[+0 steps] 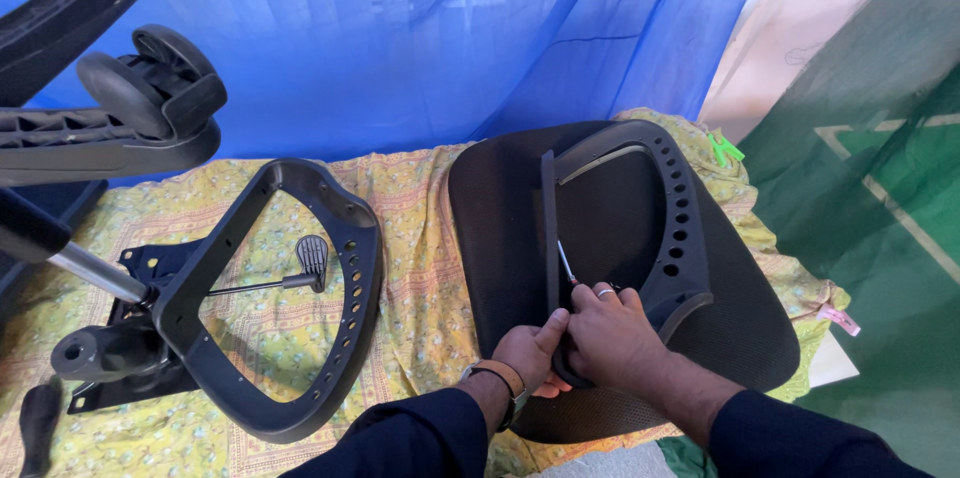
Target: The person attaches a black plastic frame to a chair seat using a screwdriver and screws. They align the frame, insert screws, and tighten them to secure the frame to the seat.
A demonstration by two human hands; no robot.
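Head view: both hands meet at the near end of a black armrest frame [650,228] lying on the chair seat [740,328]. The right hand [612,336] grips a screwdriver [566,264]; the left hand [530,353] pinches the frame's edge.

We saw matt black plastic on the armrest frame [640,228] and its twin [270,298], finely textured black fabric on the seat pad [500,228], and patterned yellow cloth [410,288] beneath. The gas-lift rod [95,273] gleamed as polished metal; blue netting [400,38] looked sheer.
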